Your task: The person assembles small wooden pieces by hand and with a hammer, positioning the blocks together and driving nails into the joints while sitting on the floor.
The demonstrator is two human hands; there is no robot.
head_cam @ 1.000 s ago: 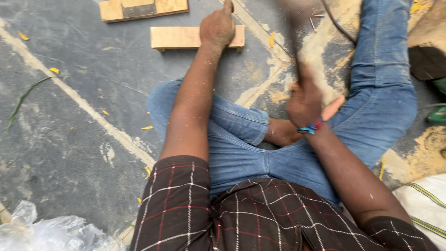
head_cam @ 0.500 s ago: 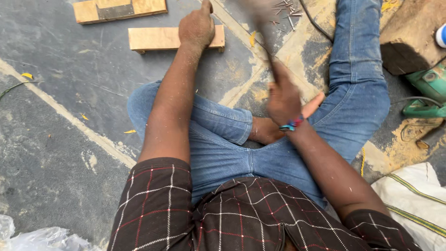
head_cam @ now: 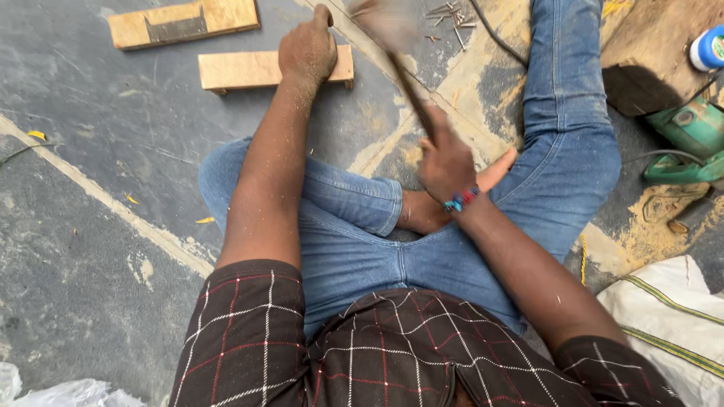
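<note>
Nearest the camera, a dark checked shirt and blue jeans show a person seated cross-legged on the grey floor (head_cam: 90,226), one bare foot tucked under the knee. A white woven sack (head_cam: 671,316) lies by the right hip. The right hand (head_cam: 445,162), with a beaded band at the wrist, is closed around the handle of a hammer (head_cam: 400,64), whose head is raised and blurred above the floor. Farther out, the left hand (head_cam: 308,49) is stretched forward and rests palm-down, fingers curled, on the right end of a wooden block (head_cam: 253,69) lying flat on the floor. Just beyond that lies a second wooden piece (head_cam: 185,21) with a dark recess. A scatter of nails (head_cam: 451,16) sits near the top edge, and a green power tool (head_cam: 690,139) lies off to the right.
</note>
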